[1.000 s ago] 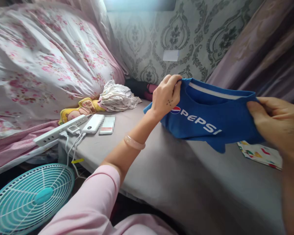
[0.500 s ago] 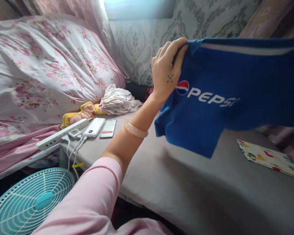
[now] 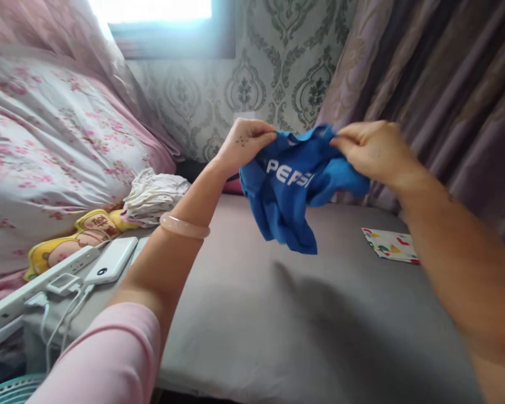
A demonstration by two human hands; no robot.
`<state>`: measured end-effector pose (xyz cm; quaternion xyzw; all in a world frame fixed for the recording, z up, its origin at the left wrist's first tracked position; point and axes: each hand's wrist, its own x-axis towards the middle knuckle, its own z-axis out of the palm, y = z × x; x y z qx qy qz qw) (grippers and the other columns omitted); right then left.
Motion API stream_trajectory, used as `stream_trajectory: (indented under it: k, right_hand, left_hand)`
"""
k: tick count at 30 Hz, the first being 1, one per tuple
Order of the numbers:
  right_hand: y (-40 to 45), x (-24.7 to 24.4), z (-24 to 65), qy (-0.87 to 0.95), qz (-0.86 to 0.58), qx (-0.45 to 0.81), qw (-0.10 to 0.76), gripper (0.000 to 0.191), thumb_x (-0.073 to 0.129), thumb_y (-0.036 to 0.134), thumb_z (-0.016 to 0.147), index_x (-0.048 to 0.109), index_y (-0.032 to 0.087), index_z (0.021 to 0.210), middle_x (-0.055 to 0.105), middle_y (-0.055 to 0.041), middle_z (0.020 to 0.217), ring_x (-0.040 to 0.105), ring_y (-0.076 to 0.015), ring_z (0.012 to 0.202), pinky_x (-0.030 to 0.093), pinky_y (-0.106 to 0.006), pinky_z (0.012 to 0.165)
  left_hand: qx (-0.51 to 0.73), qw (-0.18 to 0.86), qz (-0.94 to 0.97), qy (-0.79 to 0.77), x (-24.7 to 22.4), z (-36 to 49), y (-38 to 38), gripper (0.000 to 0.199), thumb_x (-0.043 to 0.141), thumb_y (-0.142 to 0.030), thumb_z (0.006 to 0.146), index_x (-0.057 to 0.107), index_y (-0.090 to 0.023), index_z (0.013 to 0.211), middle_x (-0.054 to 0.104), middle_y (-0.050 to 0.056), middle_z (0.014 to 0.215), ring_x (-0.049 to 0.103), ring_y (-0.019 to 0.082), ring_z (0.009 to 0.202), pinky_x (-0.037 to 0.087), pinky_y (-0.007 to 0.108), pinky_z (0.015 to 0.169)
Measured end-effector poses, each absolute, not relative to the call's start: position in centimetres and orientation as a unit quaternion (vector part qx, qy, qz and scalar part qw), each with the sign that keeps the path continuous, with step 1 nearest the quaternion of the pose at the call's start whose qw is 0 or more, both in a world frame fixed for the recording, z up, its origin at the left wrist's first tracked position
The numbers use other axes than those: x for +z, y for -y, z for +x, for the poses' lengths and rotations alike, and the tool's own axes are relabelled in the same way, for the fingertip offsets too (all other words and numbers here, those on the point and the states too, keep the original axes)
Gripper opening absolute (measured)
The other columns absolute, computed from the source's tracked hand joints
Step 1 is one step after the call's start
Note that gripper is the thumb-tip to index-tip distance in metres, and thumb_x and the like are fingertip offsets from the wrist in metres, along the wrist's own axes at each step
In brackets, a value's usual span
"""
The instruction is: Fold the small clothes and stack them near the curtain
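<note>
A small blue shirt (image 3: pixel 284 193) with white PEPSI lettering hangs in the air between my hands, bunched and folded in on itself. My left hand (image 3: pixel 248 140) pinches its upper left edge between thumb and fingers. At the upper right edge, my right hand (image 3: pixel 372 146) grips the cloth, slightly blurred by motion. The shirt's lower end dangles above the grey bed sheet (image 3: pixel 227 325), apart from it, and a shadow falls on the sheet underneath.
A folded cloth with colourful prints (image 3: pixel 389 246) lies at the right. On the left are a crumpled white cloth (image 3: pixel 151 193), a yellow cartoon cushion (image 3: pixel 67 247), a white power bank (image 3: pixel 111 261), and a power strip (image 3: pixel 37 294) with cables. A turquoise fan (image 3: pixel 12 390) shows at the lower left.
The shirt, previously stretched wide at the right, is now gathered closer together near the middle. My right hand has come fully into view. The camera view has turned right.
</note>
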<state>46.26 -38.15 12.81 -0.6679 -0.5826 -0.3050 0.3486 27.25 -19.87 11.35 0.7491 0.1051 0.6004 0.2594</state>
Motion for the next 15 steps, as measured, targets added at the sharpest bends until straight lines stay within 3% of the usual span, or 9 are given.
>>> stream_trajectory:
  k: [8,12,15]
  right_hand:
    - [37.8,12.3,48.1,0.581,-0.667,-0.243,0.398,0.029,0.053,0.040,0.093,0.071,0.018,0.093,0.071,-0.0042,0.078,0.060,-0.0176,0.077,0.043,-0.032,0.075]
    - [37.3,12.2,48.4,0.592,-0.662,-0.206,0.411,0.027,0.055,0.042,0.092,0.071,0.020,0.089,0.072,-0.0040,0.079,0.061,-0.0187,0.079,0.045,-0.033,0.075]
    - [36.9,12.0,48.3,0.559,-0.649,-0.249,0.451,0.023,0.059,0.041,0.089,0.071,0.021,0.089,0.072,-0.0039,0.082,0.062,-0.0202,0.082,0.046,-0.035,0.077]
  left_hand:
    - [0.648,0.285,0.698,-0.109,11.6,27.7,19.7,0.020,0.066,-0.036,0.084,0.066,-0.016,0.083,0.063,-0.003,0.078,0.055,0.013,0.089,0.044,0.027,0.079]
    - [0.583,0.356,0.723,-0.108,11.8,27.9,20.4,0.014,0.068,-0.028,0.079,0.066,-0.014,0.079,0.062,-0.001,0.071,0.060,0.016,0.083,0.047,0.026,0.069]
    - [0.585,0.387,0.702,-0.123,11.6,27.9,20.3,0.011,0.067,-0.026,0.077,0.066,-0.014,0.077,0.063,0.000,0.067,0.062,0.016,0.076,0.048,0.024,0.063]
